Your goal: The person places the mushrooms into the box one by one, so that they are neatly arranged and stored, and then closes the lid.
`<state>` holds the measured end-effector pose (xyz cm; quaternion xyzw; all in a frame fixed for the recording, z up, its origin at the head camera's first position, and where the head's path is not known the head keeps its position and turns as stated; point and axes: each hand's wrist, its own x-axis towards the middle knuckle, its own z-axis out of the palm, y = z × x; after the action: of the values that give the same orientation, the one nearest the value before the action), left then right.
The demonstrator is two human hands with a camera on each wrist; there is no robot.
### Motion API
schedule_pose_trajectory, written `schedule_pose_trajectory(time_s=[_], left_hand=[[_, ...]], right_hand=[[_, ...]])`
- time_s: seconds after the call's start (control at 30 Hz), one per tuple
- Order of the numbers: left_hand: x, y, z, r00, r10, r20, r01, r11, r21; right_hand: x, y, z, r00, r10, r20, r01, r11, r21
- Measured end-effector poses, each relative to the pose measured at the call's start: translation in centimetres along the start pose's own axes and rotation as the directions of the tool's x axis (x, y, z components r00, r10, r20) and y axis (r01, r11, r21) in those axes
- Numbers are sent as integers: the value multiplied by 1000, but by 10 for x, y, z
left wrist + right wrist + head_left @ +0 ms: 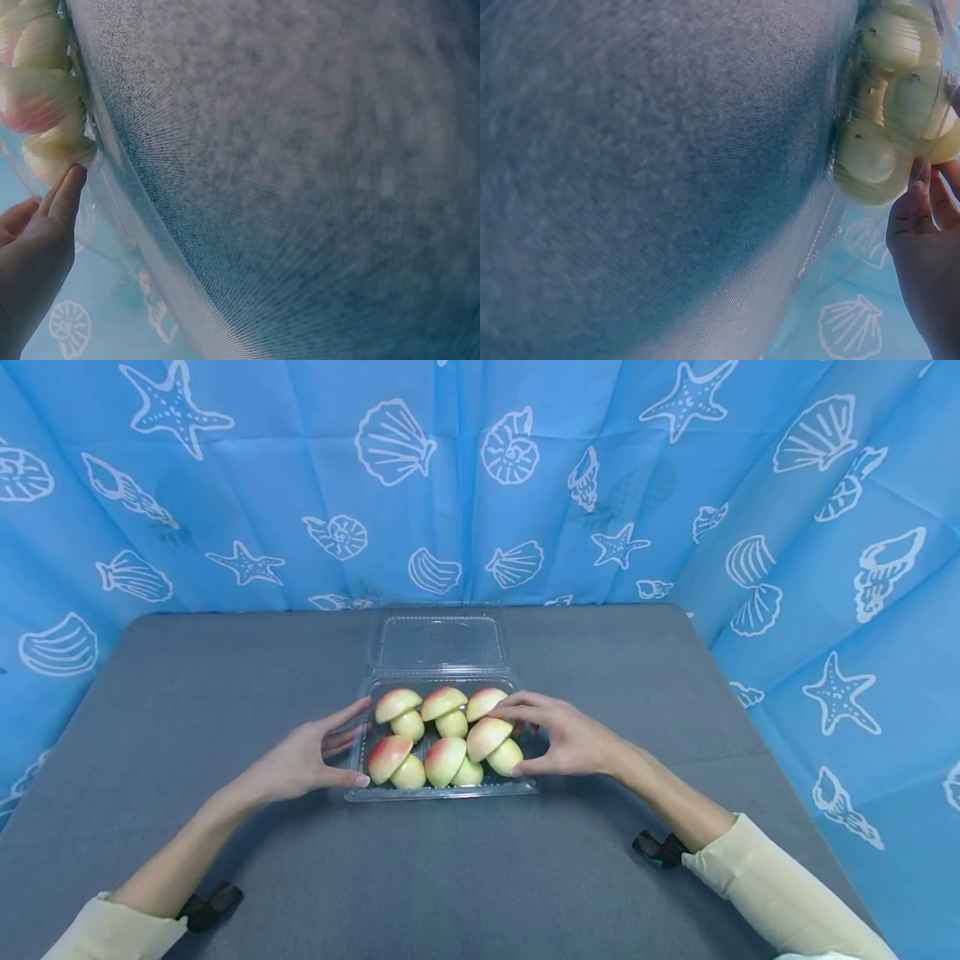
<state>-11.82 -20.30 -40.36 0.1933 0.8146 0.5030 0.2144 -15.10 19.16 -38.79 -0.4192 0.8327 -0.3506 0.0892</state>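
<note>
Several mushroom-shaped pieces (446,762), pale yellow-green with red-blushed caps, lie in two rows in a clear plastic clamshell box (442,792). At the box's left side my left hand (303,762) rests with fingers along the wall and thumb at the near left corner. My right hand (573,737) reaches over the right side and pinches the near-right mushroom-shaped piece (487,739), fingers at its cap and thumb by its rounded base. That piece overlaps the one behind it. In the right wrist view, pale pieces (866,150) show through the clear wall beside my fingertips.
The clear hinged lid (441,642) lies folded back behind the box. Both stand on a table with a grey cloth (450,877). A blue curtain (465,510) with white shell and starfish prints hangs along the table's far edge.
</note>
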Motion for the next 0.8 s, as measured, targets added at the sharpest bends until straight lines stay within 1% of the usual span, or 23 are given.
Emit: schedule_pose_trajectory(time_s=[0.27,0.43,0.53,0.63,0.8], left_hand=[[0,-1,0,1000,-3,3,3,1000,17],[-1,-1,0,1000,-6,6,6,1000,26],[-1,-1,1,1000,-12,9,12,999,31],[-1,-1,2,1000,-17,11,16,999,34],[0,0,2,1000,-11,7,10,999,42]], right_hand=[[2,-2,0,998,-53,44,57,996,-74],[2,-2,-1,997,-29,72,36,995,-97],[1,-2,-1,996,-28,83,36,994,-102],[0,-2,-1,996,-38,80,48,991,-125],[-1,-2,-1,996,-83,40,89,979,-185]])
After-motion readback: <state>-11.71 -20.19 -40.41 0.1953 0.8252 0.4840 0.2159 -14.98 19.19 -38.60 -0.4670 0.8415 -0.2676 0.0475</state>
